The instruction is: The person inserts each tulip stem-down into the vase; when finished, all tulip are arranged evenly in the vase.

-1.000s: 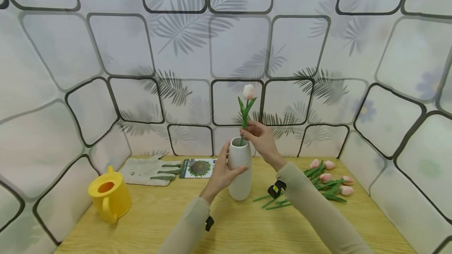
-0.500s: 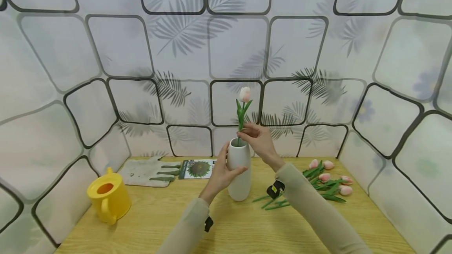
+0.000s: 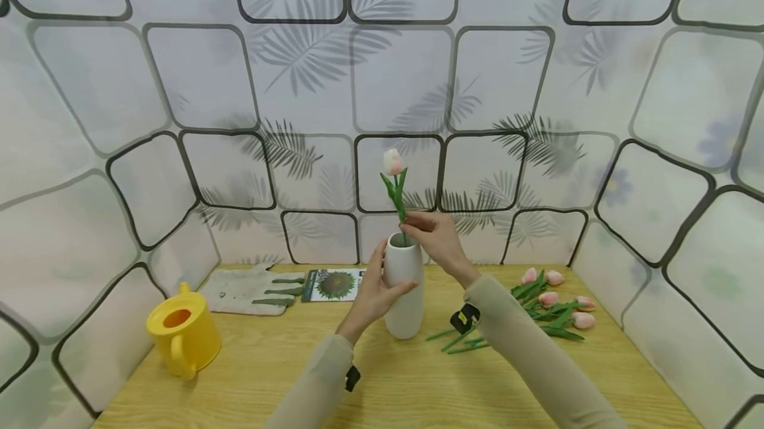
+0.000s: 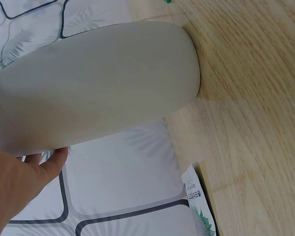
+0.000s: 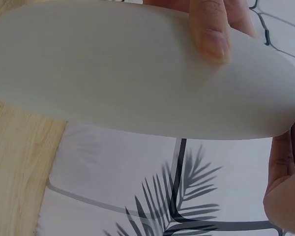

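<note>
Pinched by the right hand [image 3: 437, 238] at its stem, probably the safest place, one light-looking tulip [image 3: 398, 198] is held at the mouth of the white vase [image 3: 404, 313], whose perhaps slippery body is clasped by the left hand [image 3: 376, 293], left of the lying tulips [image 3: 549, 300].

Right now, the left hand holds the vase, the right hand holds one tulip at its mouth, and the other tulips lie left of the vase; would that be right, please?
Not quite: the head view shows the other tulips right of the vase. The left hand does hold the vase, and the right hand one tulip at its mouth.
</note>
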`<action>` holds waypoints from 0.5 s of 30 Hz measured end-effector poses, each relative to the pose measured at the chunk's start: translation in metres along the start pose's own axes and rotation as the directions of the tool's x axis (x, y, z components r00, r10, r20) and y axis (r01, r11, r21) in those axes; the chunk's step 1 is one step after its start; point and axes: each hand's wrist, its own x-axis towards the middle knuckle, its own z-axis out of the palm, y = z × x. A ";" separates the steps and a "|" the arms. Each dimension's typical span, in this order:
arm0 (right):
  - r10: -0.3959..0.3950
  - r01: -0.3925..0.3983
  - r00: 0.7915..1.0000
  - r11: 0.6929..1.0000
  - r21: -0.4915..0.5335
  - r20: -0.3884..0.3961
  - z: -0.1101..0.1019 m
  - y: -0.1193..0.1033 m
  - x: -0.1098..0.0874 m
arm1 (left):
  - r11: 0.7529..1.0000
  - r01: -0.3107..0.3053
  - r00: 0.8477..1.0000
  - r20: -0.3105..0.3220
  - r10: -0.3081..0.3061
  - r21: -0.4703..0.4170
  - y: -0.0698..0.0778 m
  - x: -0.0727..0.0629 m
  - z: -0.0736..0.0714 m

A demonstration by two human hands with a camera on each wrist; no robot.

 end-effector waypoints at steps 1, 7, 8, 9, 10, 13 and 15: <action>-0.005 0.005 1.000 1.000 -0.009 0.009 0.000 0.000 0.000 | 1.000 0.000 1.000 0.001 0.000 0.005 0.002 0.000 0.000; -0.022 0.023 0.998 0.999 -0.022 0.065 -0.003 -0.001 0.000 | 1.000 0.000 1.000 0.026 0.000 0.005 0.033 -0.009 -0.007; -0.022 0.023 0.997 0.999 -0.021 0.074 -0.003 -0.006 -0.001 | 1.000 -0.002 1.000 0.027 0.002 0.002 0.037 -0.010 -0.008; -0.027 0.029 0.996 0.999 -0.019 0.080 -0.003 -0.007 -0.001 | 1.000 0.000 1.000 0.027 0.000 -0.001 0.040 -0.011 -0.009; -0.027 0.029 0.996 0.999 -0.017 0.084 -0.004 -0.007 -0.002 | 1.000 0.000 1.000 0.021 0.000 -0.007 0.035 -0.009 -0.008; -0.009 0.012 0.996 1.000 -0.024 0.093 -0.004 -0.007 -0.002 | 1.000 0.001 1.000 0.008 -0.001 -0.011 0.016 -0.005 -0.004; 0.004 -0.002 0.995 1.000 -0.024 0.097 -0.005 -0.002 -0.002 | 1.000 0.008 1.000 0.005 -0.008 -0.012 0.004 -0.001 -0.001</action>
